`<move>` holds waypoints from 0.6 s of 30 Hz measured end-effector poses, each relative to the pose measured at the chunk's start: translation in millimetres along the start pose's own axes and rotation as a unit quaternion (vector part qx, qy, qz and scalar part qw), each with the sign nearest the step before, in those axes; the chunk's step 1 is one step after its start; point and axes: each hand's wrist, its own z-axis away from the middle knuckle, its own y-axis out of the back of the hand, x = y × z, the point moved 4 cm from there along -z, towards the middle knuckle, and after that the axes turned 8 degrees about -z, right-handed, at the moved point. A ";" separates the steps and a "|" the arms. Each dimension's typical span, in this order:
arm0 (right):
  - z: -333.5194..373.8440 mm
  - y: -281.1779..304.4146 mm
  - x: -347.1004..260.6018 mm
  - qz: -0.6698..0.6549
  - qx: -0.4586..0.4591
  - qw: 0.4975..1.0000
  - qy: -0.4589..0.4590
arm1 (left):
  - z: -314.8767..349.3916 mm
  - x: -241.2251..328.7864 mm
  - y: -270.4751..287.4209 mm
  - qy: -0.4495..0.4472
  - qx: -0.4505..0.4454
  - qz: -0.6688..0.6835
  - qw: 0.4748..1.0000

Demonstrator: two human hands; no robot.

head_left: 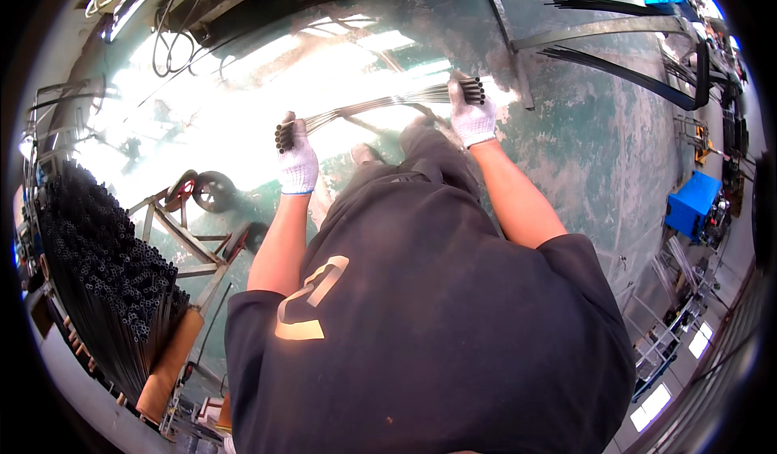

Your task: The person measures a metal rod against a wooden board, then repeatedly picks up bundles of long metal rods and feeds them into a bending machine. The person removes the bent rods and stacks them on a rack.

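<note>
A bundle of several thin dark metal tubes point(380, 103) stretches level across my front, above the green floor. My left hand point(296, 161), in a white knit glove, grips the bundle's left end, where the open tube mouths show. My right hand point(470, 112), gloved the same, clasps the right end near its tips. Both arms reach forward over my dark shirt.
A big stack of black tubes point(105, 268) lies on a rack at the left, over a metal frame with a wheel point(212, 190). Steel strips and black rods point(615, 41) lie on the floor at upper right. A blue box point(692, 203) stands at the right. Cables point(174, 37) trail at upper left.
</note>
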 end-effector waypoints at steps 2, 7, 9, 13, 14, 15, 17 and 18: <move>0.2 -0.1 -5.7 0.021 -0.018 0.999 -0.047 | -0.3 -1.8 2.1 -0.020 0.004 -0.023 1.000; 2.2 -4.2 -9.5 0.000 -0.019 1.000 -0.024 | -7.0 -1.9 3.3 -0.011 0.015 -0.046 0.999; 4.8 -8.8 -13.1 -0.017 -0.030 0.999 -0.029 | -11.6 -2.2 5.4 0.009 0.020 -0.041 0.999; 6.3 -14.1 -19.0 -0.001 -0.021 1.000 0.010 | -19.5 -17.0 9.3 0.045 0.018 -0.005 0.999; 5.6 -14.9 -21.1 0.006 -0.017 1.000 0.015 | -19.3 -19.1 10.2 0.030 0.013 -0.012 0.999; 4.3 -16.0 -18.5 0.001 -0.019 1.000 0.018 | -20.2 -21.2 11.7 0.015 0.009 -0.021 1.000; 2.6 -16.5 -23.0 0.000 -0.021 1.000 0.022 | -21.3 -18.3 12.0 0.019 0.012 -0.030 0.999; 2.2 -16.7 -24.8 0.000 -0.022 0.999 0.024 | -20.9 -16.4 11.2 0.021 0.014 -0.035 0.999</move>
